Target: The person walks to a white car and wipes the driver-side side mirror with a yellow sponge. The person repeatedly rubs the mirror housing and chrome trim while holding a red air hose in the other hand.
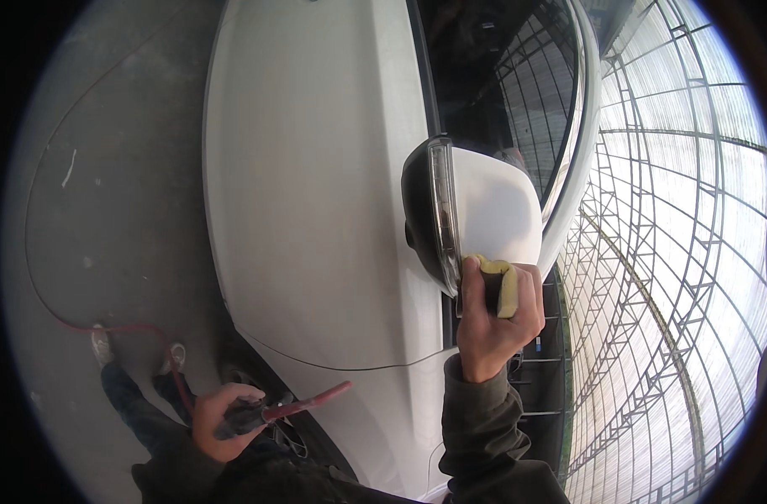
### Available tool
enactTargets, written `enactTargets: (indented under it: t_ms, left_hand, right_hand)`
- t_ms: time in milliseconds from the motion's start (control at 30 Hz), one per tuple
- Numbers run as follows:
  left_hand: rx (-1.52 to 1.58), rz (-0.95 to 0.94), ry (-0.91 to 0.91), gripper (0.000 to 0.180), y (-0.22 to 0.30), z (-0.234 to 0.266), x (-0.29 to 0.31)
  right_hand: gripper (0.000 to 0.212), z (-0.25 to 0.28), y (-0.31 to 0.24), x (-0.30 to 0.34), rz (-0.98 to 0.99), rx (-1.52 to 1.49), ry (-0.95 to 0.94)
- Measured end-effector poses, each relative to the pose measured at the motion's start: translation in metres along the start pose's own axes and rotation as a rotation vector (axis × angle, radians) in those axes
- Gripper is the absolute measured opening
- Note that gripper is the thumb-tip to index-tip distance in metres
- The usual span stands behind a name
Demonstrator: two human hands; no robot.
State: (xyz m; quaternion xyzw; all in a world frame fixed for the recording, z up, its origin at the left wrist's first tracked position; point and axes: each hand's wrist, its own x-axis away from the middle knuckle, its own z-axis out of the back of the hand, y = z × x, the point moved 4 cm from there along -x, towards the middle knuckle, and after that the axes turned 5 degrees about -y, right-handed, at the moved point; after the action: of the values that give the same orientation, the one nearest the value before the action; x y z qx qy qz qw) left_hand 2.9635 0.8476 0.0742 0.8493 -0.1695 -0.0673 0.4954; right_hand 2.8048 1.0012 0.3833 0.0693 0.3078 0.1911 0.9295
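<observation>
My right hand (497, 315) is closed on a bent sanding pad (508, 290), yellow on one face and dark on the other. The pad is at the edge of the white side-mirror cover (497, 202), beside its clear lamp strip (443, 202). Fingertips hide part of the pad, so I cannot tell how much of it touches the cover. Lower left, my left hand (219, 420) is wrapped round the dark handle of an air blow gun (245, 417). Its red nozzle (312, 401) points right, over the car's white panel.
A thin red hose (131, 328) curves across the grey floor (106, 210) toward my left hand. The white car door (308, 185) fills the middle, with dark window glass (484, 84) above the mirror. My shoes (101, 340) show at lower left. Metal roof framing (652, 252) spans the right.
</observation>
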Motion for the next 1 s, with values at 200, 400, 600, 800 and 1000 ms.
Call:
enactTargets:
  t_ms: [200, 400, 600, 800, 1000]
  left_hand:
    - [-0.035, 0.014, 0.012, 0.034, 0.004, -0.001, -0.001]
    - [-0.017, 0.076, -0.016, 0.039, 0.007, 0.000, -0.003]
    - [-0.093, 0.057, -0.027, 0.040, 0.009, -0.001, -0.006]
    - [-0.089, 0.063, -0.018, 0.041, 0.009, -0.002, -0.005]
    - [-0.050, 0.017, 0.014, 0.033, 0.011, -0.005, -0.003]
  right_hand:
    - [0.025, 0.007, 0.002, -0.002, -0.018, -0.003, -0.011]
    - [0.026, 0.009, 0.001, -0.002, -0.042, -0.003, -0.020]
    - [0.021, 0.011, -0.002, -0.003, -0.132, -0.042, -0.031]
    - [0.026, 0.016, 0.002, -0.007, -0.118, -0.005, -0.069]
    - [0.025, 0.019, 0.002, -0.007, -0.066, 0.010, -0.053]
